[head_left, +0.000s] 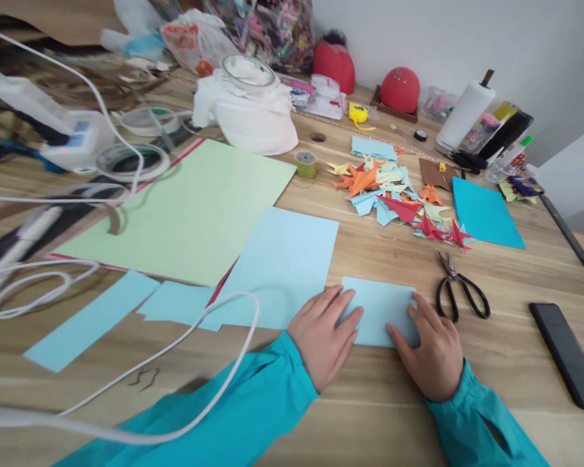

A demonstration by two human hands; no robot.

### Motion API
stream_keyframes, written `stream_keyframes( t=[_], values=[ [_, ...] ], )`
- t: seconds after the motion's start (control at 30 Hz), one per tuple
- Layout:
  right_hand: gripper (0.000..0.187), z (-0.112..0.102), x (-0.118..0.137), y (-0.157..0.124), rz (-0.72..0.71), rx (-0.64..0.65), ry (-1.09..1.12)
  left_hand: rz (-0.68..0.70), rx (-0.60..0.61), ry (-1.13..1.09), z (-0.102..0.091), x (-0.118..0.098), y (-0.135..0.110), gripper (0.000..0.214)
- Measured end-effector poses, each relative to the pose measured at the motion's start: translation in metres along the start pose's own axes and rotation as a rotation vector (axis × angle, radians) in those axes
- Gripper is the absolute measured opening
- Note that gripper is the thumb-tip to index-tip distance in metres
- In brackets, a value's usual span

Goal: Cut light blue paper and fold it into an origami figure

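A small light blue paper rectangle (380, 308) lies flat on the wooden table (379, 415) near the front edge. My left hand (324, 336) rests on its left edge with fingers stretched out flat. My right hand (432, 349) presses on its right edge, fingers also flat and apart. Both arms wear teal sleeves. Neither hand grips anything.
Black scissors (460, 288) lie right of the paper, a black phone (567, 353) further right. A larger light blue sheet (282, 259), a pale green sheet (194, 207), blue strips (92, 321) and white cables (214, 350) lie left. A pile of folded paper shapes (394, 194) and a teal sheet (486, 213) sit behind.
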State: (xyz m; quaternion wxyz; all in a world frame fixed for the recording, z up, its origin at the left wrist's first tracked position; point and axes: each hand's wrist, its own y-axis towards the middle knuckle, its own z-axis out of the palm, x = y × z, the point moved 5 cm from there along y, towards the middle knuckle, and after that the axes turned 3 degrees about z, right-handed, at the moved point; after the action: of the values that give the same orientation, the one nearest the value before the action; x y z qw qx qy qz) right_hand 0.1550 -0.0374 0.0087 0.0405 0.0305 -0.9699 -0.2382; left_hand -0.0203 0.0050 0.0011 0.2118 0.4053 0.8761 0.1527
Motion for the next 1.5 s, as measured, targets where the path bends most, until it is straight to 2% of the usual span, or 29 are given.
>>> stream_keyframes(
  t=[0.77, 1.27, 1.5],
  values=[
    [0.040, 0.003, 0.001, -0.002, -0.011, -0.042, -0.027, 0.014, 0.017, -0.019, 0.003, 0.003, -0.002, 0.033],
    [0.044, 0.006, 0.001, -0.002, 0.010, 0.004, -0.059, 0.081, 0.037, -0.031, 0.005, 0.006, -0.007, 0.049],
    [0.044, 0.007, 0.003, 0.000, 0.024, 0.045, -0.091, 0.083, 0.143, 0.028, -0.002, 0.002, 0.006, 0.053]
  ],
)
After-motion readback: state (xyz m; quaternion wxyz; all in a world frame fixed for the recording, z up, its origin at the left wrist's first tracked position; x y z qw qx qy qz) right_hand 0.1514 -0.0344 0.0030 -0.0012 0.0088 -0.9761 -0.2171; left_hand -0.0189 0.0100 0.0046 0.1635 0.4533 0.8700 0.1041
